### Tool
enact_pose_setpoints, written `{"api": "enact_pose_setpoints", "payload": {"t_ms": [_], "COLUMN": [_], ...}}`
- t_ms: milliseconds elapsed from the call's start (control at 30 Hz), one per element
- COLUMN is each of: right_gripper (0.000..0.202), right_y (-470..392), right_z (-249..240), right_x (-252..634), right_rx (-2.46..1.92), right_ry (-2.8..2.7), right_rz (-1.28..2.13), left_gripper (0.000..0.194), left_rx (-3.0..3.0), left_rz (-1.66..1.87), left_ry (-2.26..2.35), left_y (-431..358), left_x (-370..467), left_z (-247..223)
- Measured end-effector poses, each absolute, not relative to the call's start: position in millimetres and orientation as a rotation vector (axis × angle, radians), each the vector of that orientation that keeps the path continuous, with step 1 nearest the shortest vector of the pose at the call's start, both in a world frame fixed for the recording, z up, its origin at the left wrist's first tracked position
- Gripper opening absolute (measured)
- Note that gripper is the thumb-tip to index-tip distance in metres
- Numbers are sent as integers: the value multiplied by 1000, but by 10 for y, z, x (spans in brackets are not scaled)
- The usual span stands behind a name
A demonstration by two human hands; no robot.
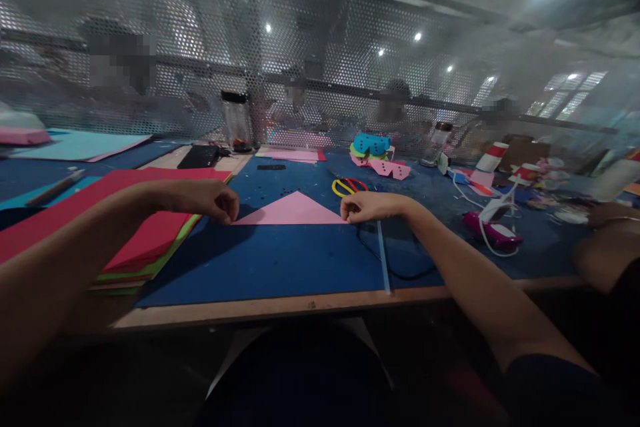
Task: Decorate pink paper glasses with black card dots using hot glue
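A pink paper triangle [297, 209] lies on the blue table mat, its long edge toward me and its peak pointing away. My left hand [216, 201] pinches the left corner with curled fingers. At the opposite corner, my right hand [361, 205] is closed on the paper in the same way. Just beyond my right hand are scissors [345, 187] with yellow and red handles. A stack of red paper [150, 213], with green and yellow sheets under it, reaches below my left forearm.
Behind the triangle stand a clear bottle [237, 121] and punched paper cutouts [371, 145]. A purple glue gun [493, 230] with a white cord lies right. A black phone [199, 156] sits back left. A co-worker's arm [607, 243] is at far right. Perforated metal panels [310, 47] close the back.
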State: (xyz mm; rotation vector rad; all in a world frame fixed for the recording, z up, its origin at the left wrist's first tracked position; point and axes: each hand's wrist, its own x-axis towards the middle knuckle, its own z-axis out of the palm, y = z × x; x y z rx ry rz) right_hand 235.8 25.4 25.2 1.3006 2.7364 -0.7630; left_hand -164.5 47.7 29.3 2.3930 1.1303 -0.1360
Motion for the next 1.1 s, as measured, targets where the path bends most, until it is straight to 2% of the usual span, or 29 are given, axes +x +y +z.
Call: {"api": "enact_pose_setpoints", "payload": {"t_ms": [433, 633, 800, 933, 1100], "right_gripper": [29, 19, 17, 11, 9], "right_y": [266, 236, 114, 66, 36], "right_z": [265, 321, 242, 66, -32], "right_x": [2442, 2418, 2243, 2090, 2007], "right_rx": [1198, 1279, 1242, 1204, 1186], "right_ry": [2733, 2750, 3005, 3148, 3200], "right_rz": [-966, -978, -768, -413, -22], "left_gripper": [27, 26, 26, 24, 20], "left_rx": [2301, 2288, 2340, 2466, 2669], "left_rz": [-170, -170, -28, 291, 394], "left_ry": [1225, 1153, 1175, 1257, 1103], "left_y": [471, 500, 397, 293, 128], "left_x": [-1643, -1687, -1599, -1389, -1073], "left_z": [308, 287, 337, 296, 124]}}
